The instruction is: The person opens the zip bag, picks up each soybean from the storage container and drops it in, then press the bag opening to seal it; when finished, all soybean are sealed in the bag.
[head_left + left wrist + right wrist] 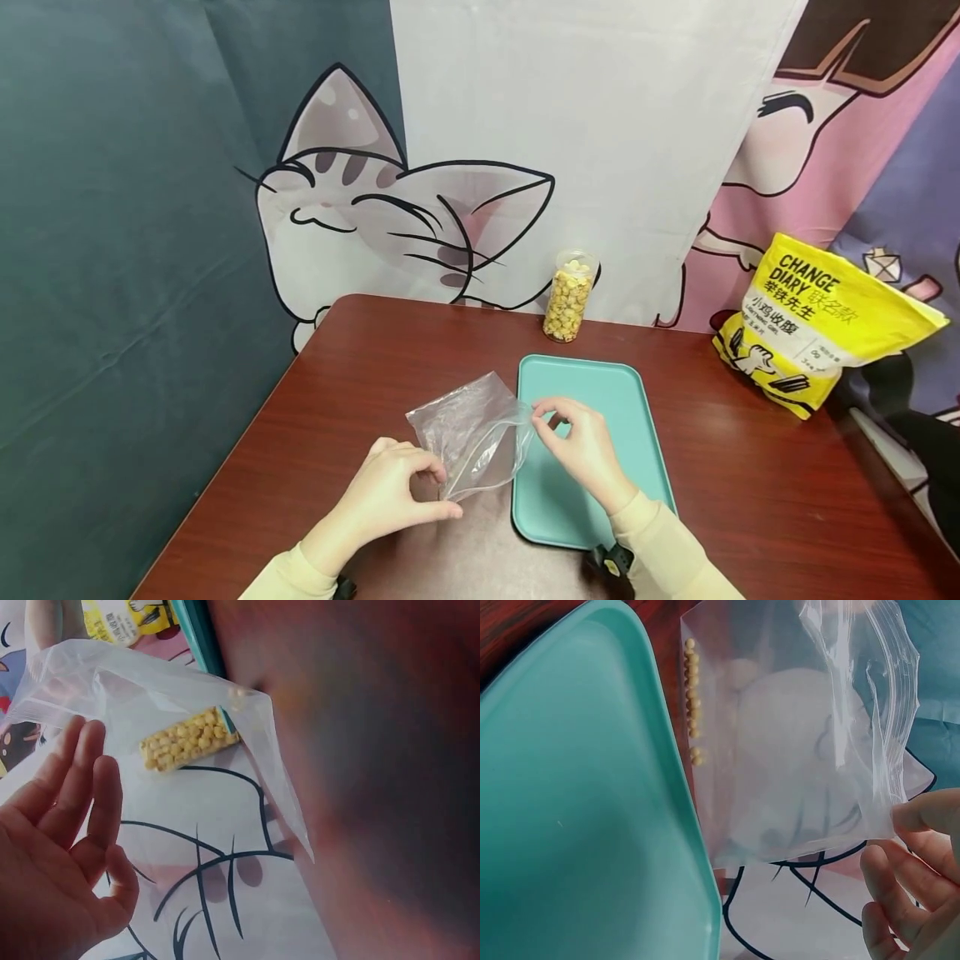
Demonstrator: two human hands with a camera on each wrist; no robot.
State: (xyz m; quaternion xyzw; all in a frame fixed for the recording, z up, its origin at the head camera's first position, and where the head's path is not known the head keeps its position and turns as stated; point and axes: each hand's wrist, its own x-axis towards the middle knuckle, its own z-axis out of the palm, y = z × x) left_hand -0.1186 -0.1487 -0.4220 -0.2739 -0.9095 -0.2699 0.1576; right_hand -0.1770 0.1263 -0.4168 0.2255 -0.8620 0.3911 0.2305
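A clear zip bag (480, 437) is held up over the table, partly above the tray's left edge. My right hand (581, 442) pinches one corner of its zip end between thumb and fingertips, as the right wrist view also shows at the bag (795, 750). By the opposite corner is my left hand (397, 483), thumb spread away from the fingers. In the left wrist view the left hand (75, 832) has loosely extended fingers against or close to the plastic; its thumb is hidden there.
A teal tray (592, 400) lies on the brown table (360, 375). Behind it stands a clear jar of yellow puffed pieces (568, 304), seen through the plastic in the left wrist view. A yellow snack bag (817, 325) stands at the right. Printed cloth (585, 108) hangs behind.
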